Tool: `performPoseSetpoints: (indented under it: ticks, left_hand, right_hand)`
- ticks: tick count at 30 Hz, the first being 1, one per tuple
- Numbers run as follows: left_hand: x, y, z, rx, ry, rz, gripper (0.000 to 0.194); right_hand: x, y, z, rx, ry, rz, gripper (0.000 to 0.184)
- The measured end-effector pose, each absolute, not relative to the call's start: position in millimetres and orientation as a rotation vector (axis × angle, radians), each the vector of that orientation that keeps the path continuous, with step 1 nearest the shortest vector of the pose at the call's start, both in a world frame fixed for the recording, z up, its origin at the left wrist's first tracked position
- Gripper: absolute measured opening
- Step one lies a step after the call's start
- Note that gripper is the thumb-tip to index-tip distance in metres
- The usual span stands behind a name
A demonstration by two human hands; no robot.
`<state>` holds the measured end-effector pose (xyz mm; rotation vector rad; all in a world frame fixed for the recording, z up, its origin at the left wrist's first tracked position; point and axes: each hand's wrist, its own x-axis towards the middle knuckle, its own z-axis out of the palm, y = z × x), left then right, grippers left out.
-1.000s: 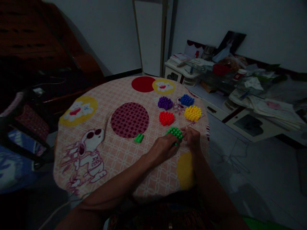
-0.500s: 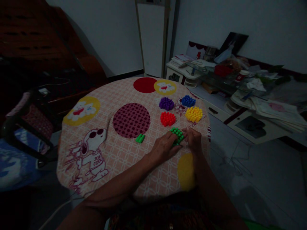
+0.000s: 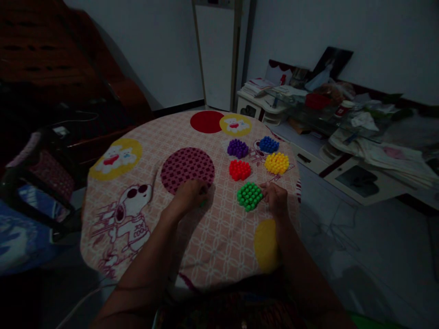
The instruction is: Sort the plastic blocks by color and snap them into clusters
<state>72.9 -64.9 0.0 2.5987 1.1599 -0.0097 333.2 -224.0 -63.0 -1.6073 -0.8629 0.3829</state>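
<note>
My left hand point(image 3: 191, 196) is over the loose green pieces beside the dark checked circle. Its fingers curl down and hide most of them; only a bit of a green piece point(image 3: 203, 203) shows below. Whether those fingers are closed on it cannot be made out. At the right, a cluster of green knobbed pieces point(image 3: 249, 196) stands packed together on the tablecloth. Against the cluster's right edge, my right hand point(image 3: 275, 197) is curled with thumb and forefinger together. Just beyond are similar clusters: red point(image 3: 240, 170), yellow point(image 3: 277, 163), purple point(image 3: 238, 148) and blue point(image 3: 269, 144).
A patterned cloth point(image 3: 219, 237) covers the round table. To the right stands a low cabinet point(image 3: 356, 176) heaped with papers, bags and a cup. A dark-framed chair point(image 3: 43, 183) is at the left, with a wooden bench point(image 3: 123, 93) behind it.
My left hand has left the green cluster and moved left to the loose green pieces, uncovering the cluster. My right hand stays at the cluster's right edge.
</note>
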Motion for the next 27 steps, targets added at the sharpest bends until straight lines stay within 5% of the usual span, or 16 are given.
performPoseSetpoints:
  ticks: [14,27]
  left_hand:
    - [131,-120,-21,2.265,1.01,0.815,0.008]
    - [136,-131,-32,2.122,0.935,0.851,0.022]
  right_hand:
    - [331,-224,-61,-1.579,-0.836,0.407,0.05]
    - [331,-225,-61,-1.6,-0.898,0.401,0.048]
